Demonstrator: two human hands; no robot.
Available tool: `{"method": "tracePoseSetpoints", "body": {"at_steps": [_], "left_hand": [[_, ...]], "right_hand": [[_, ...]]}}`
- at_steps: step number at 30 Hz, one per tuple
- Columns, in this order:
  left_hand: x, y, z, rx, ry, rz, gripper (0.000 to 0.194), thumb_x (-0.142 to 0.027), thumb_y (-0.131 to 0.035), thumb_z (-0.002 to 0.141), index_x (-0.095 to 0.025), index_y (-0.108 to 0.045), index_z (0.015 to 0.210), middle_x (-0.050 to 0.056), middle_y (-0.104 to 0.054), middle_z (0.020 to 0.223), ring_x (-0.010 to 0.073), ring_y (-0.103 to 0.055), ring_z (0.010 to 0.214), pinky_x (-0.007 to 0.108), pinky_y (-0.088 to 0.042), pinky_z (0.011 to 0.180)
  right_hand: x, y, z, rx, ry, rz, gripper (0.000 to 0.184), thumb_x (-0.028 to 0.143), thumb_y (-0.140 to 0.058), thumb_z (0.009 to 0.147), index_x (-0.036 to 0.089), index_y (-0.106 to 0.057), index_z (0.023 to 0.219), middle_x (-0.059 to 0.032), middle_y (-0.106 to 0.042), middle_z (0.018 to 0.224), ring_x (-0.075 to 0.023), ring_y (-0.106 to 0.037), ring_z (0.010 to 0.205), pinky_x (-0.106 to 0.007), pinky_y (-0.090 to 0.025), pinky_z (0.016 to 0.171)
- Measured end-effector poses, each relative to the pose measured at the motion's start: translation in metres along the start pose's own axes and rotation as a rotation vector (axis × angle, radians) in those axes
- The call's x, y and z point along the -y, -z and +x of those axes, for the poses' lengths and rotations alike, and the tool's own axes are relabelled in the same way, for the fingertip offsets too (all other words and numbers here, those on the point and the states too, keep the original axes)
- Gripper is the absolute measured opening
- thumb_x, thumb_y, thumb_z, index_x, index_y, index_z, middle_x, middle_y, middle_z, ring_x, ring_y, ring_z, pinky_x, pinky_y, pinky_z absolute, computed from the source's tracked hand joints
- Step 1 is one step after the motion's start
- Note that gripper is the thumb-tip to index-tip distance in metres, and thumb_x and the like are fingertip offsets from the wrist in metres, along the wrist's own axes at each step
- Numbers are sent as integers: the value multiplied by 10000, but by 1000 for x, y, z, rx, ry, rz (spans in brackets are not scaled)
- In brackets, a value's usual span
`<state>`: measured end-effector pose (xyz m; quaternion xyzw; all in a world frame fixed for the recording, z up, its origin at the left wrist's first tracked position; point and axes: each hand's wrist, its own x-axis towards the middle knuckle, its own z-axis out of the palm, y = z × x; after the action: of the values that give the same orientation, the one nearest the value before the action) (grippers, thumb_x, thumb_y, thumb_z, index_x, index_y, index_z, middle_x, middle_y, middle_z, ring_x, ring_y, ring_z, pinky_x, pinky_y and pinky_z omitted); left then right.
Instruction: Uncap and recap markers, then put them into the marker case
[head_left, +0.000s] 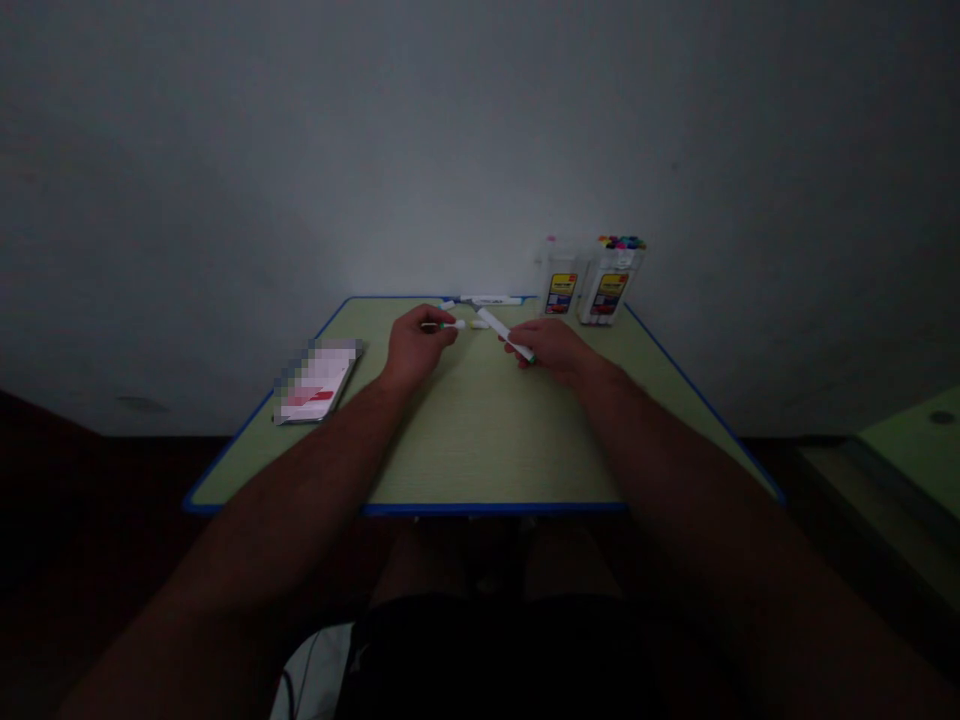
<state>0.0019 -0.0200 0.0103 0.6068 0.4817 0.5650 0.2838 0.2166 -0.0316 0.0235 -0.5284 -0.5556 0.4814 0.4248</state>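
Observation:
My right hand (551, 345) is closed around a white marker (504, 332) with a green end. The marker slants up and to the left, and its grey tip end is bare. A small white cap with a bit of green (456, 325) is pinched between the fingertips of my left hand (418, 345). Just right of that cap, a short white and yellow piece (478, 324) lies on the table. Behind my left fingers is another small white piece (447, 305). Along the far edge rests a white marker (491, 300).
The pale green table (487, 440) has a blue rim and stands against a grey wall. On its left lies a phone (319, 382). At the back right stand a clear case (559, 280) with few markers visible and a clear case (611, 285) full of coloured markers.

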Motion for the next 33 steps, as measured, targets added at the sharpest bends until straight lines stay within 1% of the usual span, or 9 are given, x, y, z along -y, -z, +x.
{"method": "tracePoseSetpoints", "body": {"at_steps": [6,10,16,21,27,33], "left_hand": [[-2,2,0,-6,45,-4,155,-167,-733,644,-177,-690,792,29,-687,736,153,-613,671,294,-469,639],[-2,3,1,-4,69,-15,166,-158,-731,636,-180,-688,795,19,-670,692,151,-600,642,293,-459,623],[0,3,2,-24,59,18,169,-158,-741,627,-191,-690,785,1,-647,671,144,-570,633,282,-439,607],[0,2,3,-17,55,8,163,-149,-737,633,-182,-680,782,6,-643,681,138,-562,637,278,-429,607],[-1,2,1,14,61,5,162,-156,-739,634,-190,-677,779,-4,-614,644,133,-535,608,279,-402,581],[-3,0,-1,54,41,17,169,-158,-759,623,-202,-688,770,-21,-570,596,133,-507,583,281,-384,573]], "right_hand": [[3,6,-1,-51,39,-36,143,113,-643,800,121,-679,662,-60,-666,683,-93,-531,526,-218,-471,472],[5,11,-1,-82,39,15,107,107,-655,788,125,-668,684,-53,-676,698,-78,-509,512,-206,-452,469],[5,18,2,-124,39,81,65,88,-662,756,128,-673,706,-24,-655,646,-78,-490,489,-210,-440,463],[5,21,3,-160,30,76,58,105,-669,750,129,-674,698,-22,-654,636,-71,-472,476,-203,-429,450],[6,20,2,-156,29,88,69,109,-673,747,135,-672,683,-27,-651,643,-75,-473,483,-208,-432,447],[6,19,1,-105,30,76,66,117,-678,744,136,-677,680,-25,-649,637,-75,-476,501,-205,-427,462]]}}
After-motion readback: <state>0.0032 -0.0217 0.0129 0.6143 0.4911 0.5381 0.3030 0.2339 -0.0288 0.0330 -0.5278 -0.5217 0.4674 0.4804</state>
